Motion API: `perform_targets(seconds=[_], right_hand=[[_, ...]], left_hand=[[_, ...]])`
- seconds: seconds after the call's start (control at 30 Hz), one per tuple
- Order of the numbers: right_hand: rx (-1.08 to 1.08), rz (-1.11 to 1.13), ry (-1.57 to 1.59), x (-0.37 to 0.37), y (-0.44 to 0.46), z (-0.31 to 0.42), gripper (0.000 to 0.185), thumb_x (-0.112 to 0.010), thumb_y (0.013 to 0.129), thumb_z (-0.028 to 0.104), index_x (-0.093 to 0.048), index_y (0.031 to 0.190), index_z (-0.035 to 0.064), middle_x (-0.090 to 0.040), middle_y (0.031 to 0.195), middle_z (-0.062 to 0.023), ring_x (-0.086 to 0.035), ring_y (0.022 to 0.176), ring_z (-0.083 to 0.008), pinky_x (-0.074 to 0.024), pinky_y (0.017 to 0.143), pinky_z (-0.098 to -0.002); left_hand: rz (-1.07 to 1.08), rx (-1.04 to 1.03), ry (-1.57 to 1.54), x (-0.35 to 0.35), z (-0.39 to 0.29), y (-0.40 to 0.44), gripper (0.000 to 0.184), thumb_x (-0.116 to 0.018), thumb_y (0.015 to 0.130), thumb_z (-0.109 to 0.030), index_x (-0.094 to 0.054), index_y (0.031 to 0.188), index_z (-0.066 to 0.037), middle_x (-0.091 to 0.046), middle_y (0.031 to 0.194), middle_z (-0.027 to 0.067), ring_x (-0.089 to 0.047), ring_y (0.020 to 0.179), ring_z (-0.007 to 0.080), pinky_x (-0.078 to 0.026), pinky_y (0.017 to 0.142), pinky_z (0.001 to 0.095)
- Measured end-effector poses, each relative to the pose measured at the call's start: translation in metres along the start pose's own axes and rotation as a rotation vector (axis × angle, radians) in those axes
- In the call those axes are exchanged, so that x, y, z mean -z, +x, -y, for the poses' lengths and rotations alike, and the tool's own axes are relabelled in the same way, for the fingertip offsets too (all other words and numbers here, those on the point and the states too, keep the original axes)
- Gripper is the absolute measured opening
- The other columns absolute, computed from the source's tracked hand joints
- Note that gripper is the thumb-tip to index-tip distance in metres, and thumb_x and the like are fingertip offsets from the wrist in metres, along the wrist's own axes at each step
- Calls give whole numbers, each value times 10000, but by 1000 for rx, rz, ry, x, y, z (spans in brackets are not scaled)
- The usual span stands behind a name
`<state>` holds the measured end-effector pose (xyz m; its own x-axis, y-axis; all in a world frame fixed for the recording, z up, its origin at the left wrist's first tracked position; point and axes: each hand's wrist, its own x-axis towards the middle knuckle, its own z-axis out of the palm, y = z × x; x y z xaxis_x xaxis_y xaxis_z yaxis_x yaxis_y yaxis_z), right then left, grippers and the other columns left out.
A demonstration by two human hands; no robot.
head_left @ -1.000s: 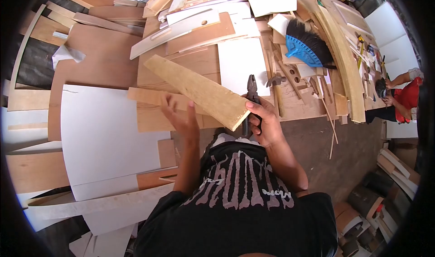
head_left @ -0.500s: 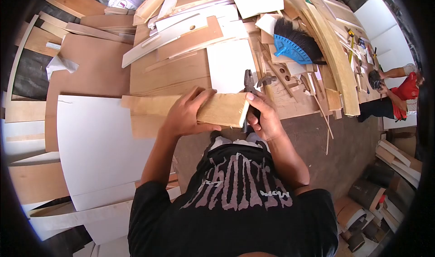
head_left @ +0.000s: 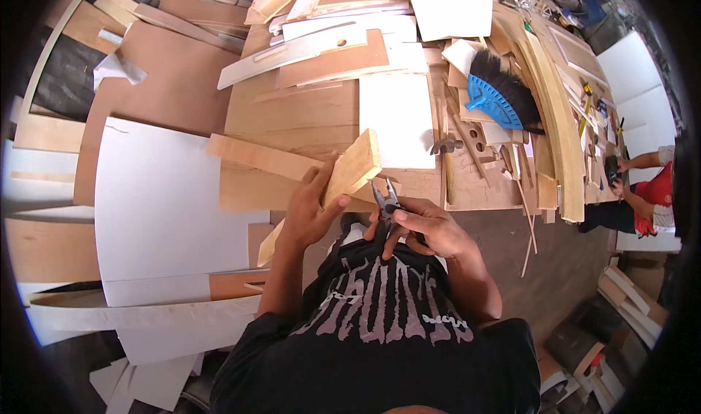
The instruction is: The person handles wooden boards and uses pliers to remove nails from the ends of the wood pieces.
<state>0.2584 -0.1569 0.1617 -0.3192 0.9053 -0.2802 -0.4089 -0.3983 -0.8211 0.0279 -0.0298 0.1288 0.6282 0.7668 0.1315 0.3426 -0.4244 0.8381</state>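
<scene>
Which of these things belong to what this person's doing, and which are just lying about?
In hand:
- wooden plank, in the left hand
- pliers, jaws parted, in the right hand

Apparently just lying about:
- claw hammer
- blue broom head with black bristles
- white panel left of the hammer

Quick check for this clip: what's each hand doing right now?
Left hand: closed around the wooden board.
Right hand: holding the pliers, whose jaws stand open.
</scene>
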Motion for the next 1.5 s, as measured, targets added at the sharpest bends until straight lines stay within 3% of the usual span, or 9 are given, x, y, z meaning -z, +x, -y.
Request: perform_targets(seconds=[0.27,0.33,0.47,0.53,0.7,1.07,1.13,1.33,1.5], right_hand=[[-35,116,-178,4,7,12,424,-504,1076,363,-615,1230,-16,-719,1019,-115,-714,685,-127,-367,389,-161],[-58,112,-213,2,9,13,410,-472,1087,327,-613,1218,-34,-727,1044,-165,-699,648,-128,-353,390,-159],[-71,137,-232,-2,11,13,385,-454,1091,289,-615,1214,-39,-734,1029,-161,-697,649,-122,-358,389,-163],[-119,133,-224,-4,14,12,387,-495,1080,328,-627,1222,-7,-731,999,-92,-704,675,-104,-394,414,-163],[-125,63,-204,-6,16,5,390,-456,1092,318,-645,1183,-12,-710,901,-89,-409,515,-21,-310,412,-178],[-70,75,-202,-11,16,11,411,-471,1082,344,-654,1190,-7,-715,924,-68,-486,551,-37,-356,410,-179],[-57,73,-174,-11,15,9,432,-465,1085,343,-635,1197,-38,-733,941,-122,-500,544,-31,-339,407,-177],[-72,59,-191,-15,17,9,431,-475,1082,353,-640,1182,-32,-738,961,-138,-534,534,-44,-354,400,-169],[-122,47,-160,-10,21,-1,389,-484,1081,342,-650,1134,-6,-711,890,-94,-537,574,-36,-342,426,-166]], left_hand=[[-39,70,14,0,6,-18,836,-649,900,-554,-444,1531,-44,-603,1019,242,-596,945,427,-471,881,447],[-63,86,7,0,7,-20,843,-652,893,-563,-446,1531,-53,-606,1025,242,-597,952,431,-471,882,453],[-57,115,17,1,12,-24,845,-664,882,-564,-450,1532,-70,-611,1039,245,-602,968,436,-470,893,466],[-37,123,23,2,6,-25,844,-664,881,-564,-449,1533,-72,-612,1048,248,-602,978,437,-468,900,469],[-38,165,30,3,5,-23,831,-666,883,-547,-452,1529,-71,-615,1059,252,-603,1007,439,-464,926,467],[32,99,1,6,13,-16,815,-666,894,-533,-451,1534,-77,-615,1044,239,-623,935,402,-489,863,430],[34,101,-16,6,14,-13,817,-663,894,-539,-452,1534,-78,-611,1036,240,-622,921,399,-489,854,429],[31,70,-53,11,20,-15,827,-642,900,-556,-449,1529,-55,-604,1023,245,-618,918,393,-488,842,425],[49,105,-43,16,20,-16,841,-658,889,-557,-450,1524,-46,-612,1038,253,-626,941,416,-492,862,438]])
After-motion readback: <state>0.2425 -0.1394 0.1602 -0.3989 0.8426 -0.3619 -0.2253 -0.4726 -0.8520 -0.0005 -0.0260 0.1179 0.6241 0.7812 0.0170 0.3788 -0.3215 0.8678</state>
